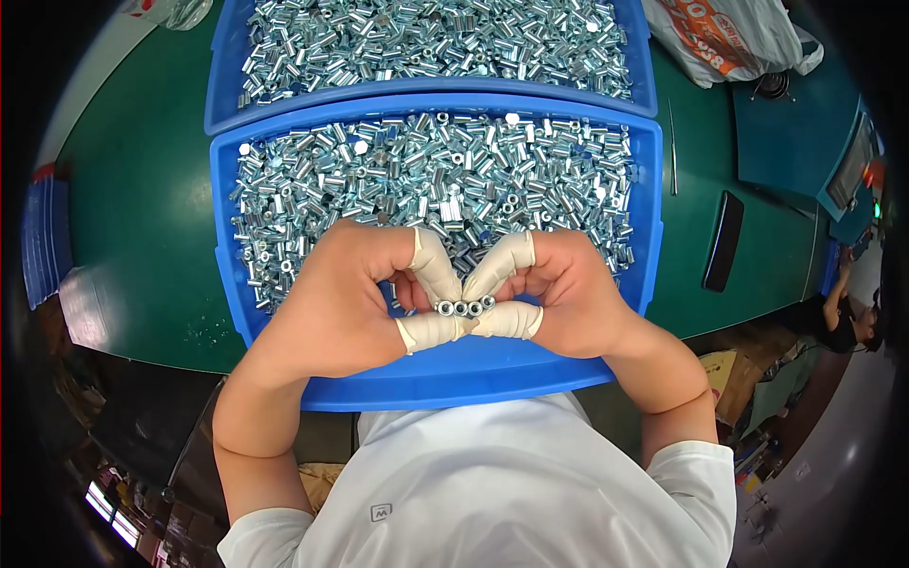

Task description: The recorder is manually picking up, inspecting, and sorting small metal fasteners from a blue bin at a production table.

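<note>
Over the near blue tray (436, 379), my left hand (350, 293) and my right hand (578, 293) meet fingertip to fingertip. Pale finger cots or tape wrap the thumbs and forefingers. Pinched between them is a short row of silvery metal sleeves (461, 309), several side by side with their round open ends facing up toward me. Both hands are closed on this row. Beneath and beyond the hands, many loose metal sleeves (379, 180) of the same kind fill the tray, some showing hexagonal heads. My other fingers curl in and are partly hidden.
A second blue tray (640, 57) of similar parts stands behind. On the green table (142, 218) lie a dark phone (723, 240) and a thin rod (673, 151) at right. A plastic bag (729, 38) and a teal machine (805, 142) stand far right; another person (843, 317) appears beyond.
</note>
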### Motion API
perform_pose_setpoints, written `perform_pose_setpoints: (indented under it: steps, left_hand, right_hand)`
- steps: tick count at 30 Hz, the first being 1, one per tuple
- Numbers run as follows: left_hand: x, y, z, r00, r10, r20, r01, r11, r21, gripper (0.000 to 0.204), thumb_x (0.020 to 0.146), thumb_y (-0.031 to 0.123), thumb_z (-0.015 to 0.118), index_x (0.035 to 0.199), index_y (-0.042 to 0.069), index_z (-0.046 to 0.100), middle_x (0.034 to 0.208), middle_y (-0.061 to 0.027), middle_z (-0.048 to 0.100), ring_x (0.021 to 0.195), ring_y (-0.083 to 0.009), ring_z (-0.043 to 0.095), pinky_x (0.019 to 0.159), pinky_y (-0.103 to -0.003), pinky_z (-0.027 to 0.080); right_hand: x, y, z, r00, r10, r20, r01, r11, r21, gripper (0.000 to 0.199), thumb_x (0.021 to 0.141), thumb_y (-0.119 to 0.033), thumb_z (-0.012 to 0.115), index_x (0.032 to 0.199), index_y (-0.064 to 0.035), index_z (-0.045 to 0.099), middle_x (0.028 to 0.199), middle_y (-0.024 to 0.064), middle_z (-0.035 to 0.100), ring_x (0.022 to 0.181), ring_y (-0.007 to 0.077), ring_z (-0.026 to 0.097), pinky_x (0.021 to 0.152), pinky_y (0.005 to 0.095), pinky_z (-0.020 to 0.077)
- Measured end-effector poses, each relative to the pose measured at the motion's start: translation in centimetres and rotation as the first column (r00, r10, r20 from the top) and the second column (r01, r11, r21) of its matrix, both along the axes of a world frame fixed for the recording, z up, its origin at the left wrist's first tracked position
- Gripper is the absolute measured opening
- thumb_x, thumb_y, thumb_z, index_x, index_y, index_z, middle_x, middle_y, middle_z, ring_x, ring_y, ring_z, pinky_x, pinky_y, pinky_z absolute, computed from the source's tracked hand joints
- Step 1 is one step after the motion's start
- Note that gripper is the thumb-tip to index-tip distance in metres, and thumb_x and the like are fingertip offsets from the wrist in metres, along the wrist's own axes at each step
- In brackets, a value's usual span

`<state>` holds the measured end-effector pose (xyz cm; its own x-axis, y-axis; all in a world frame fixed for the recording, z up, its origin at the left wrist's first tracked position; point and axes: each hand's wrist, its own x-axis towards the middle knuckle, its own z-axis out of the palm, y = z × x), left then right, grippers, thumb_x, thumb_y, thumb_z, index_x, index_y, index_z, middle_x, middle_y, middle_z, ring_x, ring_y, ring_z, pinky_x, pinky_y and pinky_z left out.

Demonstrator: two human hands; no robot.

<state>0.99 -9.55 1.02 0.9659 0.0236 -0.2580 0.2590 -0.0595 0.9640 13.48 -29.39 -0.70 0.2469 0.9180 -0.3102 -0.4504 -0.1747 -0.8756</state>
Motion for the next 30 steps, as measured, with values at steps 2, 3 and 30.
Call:
perform_pose_setpoints:
  steps: [2,3,30]
  left_hand:
    - [0.02,-0.02,0.04,1.0,0.003,0.011,-0.003,1.0,0.014,0.02,0.07,0.008,0.09,0.079,0.006,0.071,0.076,-0.0009,0.07,0.066,-0.0095,0.063,0.061,-0.024,0.049]
    - [0.02,-0.05,0.04,1.0,0.002,0.013,-0.003,1.0,0.015,0.02,0.07,0.008,0.09,0.079,0.006,0.071,0.076,-0.0009,0.07,0.066,-0.0095,0.063,0.061,-0.024,0.049]
    - [-0.14,-0.08,-0.48,0.999,-0.003,-0.038,0.002,0.999,-0.044,0.022,0.072,0.011,0.09,0.08,0.005,0.07,0.076,-0.0014,0.07,0.068,-0.0085,0.062,0.062,-0.024,0.049]
  right_hand:
    - [-0.04,-0.04,-0.07,1.0,-0.009,-0.005,0.009,1.0,-0.004,0.023,0.082,0.002,0.082,0.102,0.0022,0.069,0.095,0.0068,0.071,0.086,0.0118,0.068,0.076,0.0272,0.0555]
    - [-0.01,-0.03,0.01,1.0,-0.009,-0.003,0.009,1.0,-0.003,0.023,0.082,0.002,0.082,0.102,0.0022,0.069,0.095,0.0068,0.071,0.086,0.0118,0.068,0.076,0.0272,0.0555]
    - [-0.11,-0.16,-0.14,0.998,-0.011,0.058,0.011,1.0,0.008,0.019,0.084,0.002,0.079,0.1,0.0023,0.068,0.093,0.007,0.07,0.081,0.0126,0.069,0.072,0.027,0.0568]
